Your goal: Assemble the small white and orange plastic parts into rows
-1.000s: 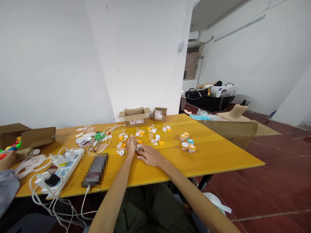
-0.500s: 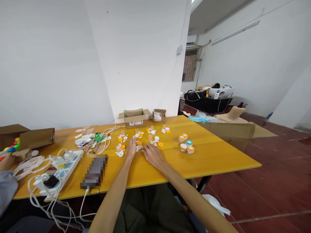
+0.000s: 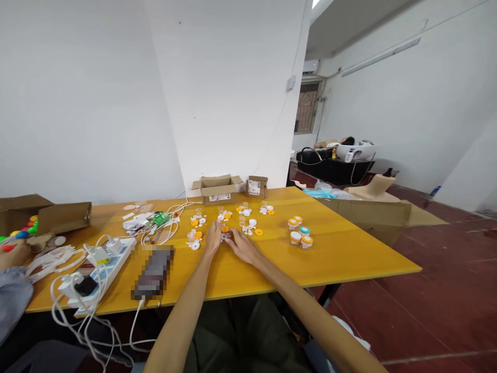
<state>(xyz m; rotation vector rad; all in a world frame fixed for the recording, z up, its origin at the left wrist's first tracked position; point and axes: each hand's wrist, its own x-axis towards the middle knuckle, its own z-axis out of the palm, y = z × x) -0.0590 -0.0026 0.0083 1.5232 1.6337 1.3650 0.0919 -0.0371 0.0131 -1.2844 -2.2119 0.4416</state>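
Both my hands rest on the yellow table (image 3: 334, 254), one on each side of a small group of round parts. My left hand (image 3: 213, 239) stands on its edge along the left side, its fingers pointing forward and fairly straight. From the right, my right hand (image 3: 241, 245) lies low with its fingers reaching to the parts. Between them are an orange disc (image 3: 224, 229) and a pale wheel-like piece (image 3: 224, 237), the latter partly covered by the fingers. No object shows clearly in either hand. Just behind lie more orange discs (image 3: 228, 216), white pieces and a clear cup (image 3: 221, 210).
Assembled cups with orange, white and teal lids (image 3: 305, 230) stand to the right. Two cardboard boxes (image 3: 217, 191) are against the wall. At left are a phone (image 3: 153, 272), a power strip (image 3: 104, 277) with cables and another person's hand (image 3: 15, 256).
My right hand has drawn in to the left, close to the orange disc. My left hand stays beside it. The view has shifted slightly.
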